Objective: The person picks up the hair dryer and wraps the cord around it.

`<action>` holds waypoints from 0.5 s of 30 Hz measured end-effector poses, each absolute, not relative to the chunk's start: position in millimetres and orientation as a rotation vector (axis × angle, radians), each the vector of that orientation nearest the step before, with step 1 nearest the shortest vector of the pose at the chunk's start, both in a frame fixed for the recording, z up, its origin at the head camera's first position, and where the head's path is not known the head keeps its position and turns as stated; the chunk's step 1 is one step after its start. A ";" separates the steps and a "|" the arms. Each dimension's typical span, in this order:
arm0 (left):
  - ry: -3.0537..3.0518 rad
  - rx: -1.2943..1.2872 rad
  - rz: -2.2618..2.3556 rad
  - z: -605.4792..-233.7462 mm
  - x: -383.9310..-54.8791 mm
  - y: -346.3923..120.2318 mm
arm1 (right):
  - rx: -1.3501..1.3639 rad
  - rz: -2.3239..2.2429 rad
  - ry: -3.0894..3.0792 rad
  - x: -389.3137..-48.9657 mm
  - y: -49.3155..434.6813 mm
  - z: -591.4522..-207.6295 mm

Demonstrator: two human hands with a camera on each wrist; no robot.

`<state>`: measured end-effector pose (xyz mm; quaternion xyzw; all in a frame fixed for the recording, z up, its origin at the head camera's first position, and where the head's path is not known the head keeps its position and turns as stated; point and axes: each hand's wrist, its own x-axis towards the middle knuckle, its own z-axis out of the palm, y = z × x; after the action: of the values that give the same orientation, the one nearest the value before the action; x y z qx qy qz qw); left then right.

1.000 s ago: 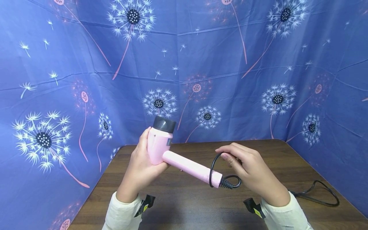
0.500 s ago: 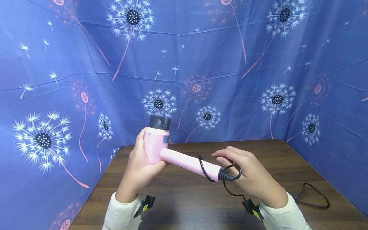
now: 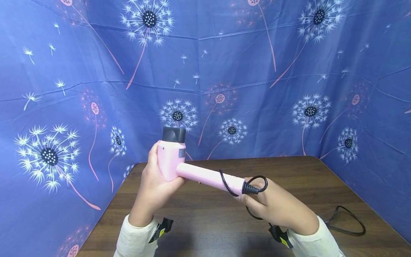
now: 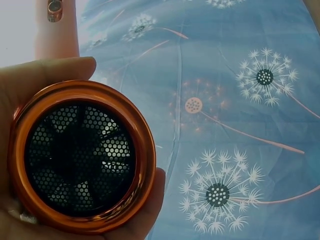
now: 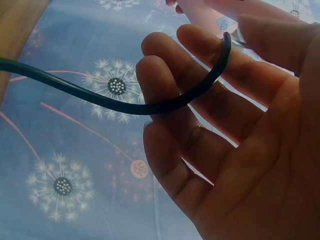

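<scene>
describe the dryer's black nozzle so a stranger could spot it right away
Start at the brown table and look up to the pink hair dryer held above it. Its nozzle caps the upper end, in front of the blue cloth. It is short, wide and black, unlike the thin, looped black cord.

I count two bare-hand grips (image 3: 155, 187) (image 3: 276, 205), one pink hair dryer (image 3: 170, 164), one black cord (image 5: 135, 108), two wrist cameras (image 3: 162, 229) (image 3: 278, 235), one desk (image 3: 215, 228).

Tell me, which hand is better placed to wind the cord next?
Probably the right hand: the black cord lies across its fingers, while the left hand grips the hair dryer's head.
</scene>
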<state>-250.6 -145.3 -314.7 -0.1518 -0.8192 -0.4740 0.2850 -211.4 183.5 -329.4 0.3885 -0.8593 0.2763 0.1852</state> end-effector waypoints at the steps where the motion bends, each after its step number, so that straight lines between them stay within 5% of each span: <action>1: -2.188 -0.405 -1.269 -314.7 -250.5 -145.3 | 1.100 0.756 -2.408 -212.1 183.3 -329.9; 15: -2.136 -0.412 -1.322 -314.7 -248.6 -144.9 | 1.052 0.671 -2.399 -216.3 179.9 -333.2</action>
<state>-248.6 -144.9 -314.7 -0.1547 -0.8021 -0.4965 0.2936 -216.3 179.9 -333.2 0.3798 -0.8660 0.2423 0.2171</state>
